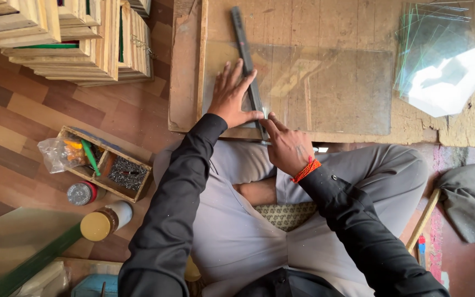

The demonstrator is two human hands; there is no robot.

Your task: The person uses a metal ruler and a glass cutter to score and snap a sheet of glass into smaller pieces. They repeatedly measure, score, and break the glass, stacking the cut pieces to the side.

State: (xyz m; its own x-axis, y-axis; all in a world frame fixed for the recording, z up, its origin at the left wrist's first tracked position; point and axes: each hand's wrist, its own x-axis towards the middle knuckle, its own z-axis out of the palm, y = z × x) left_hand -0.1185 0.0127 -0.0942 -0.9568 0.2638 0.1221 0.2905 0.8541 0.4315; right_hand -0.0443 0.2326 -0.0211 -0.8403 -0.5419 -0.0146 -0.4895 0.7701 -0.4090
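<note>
We see our left hand pressed flat, fingers spread, on a dark straightedge that lies across a clear glass sheet on the wooden board. Just at four o'clock of it, our right hand is closed at the straightedge's near end; what it grips is hidden. At two o'clock lies a stack of cut glass pieces. At eight o'clock, on the floor, stands a small wooden box beside a yellow-lidded jar.

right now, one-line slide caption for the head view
Left hand pins a dark straightedge on a glass sheet; right hand at its near end.
</note>
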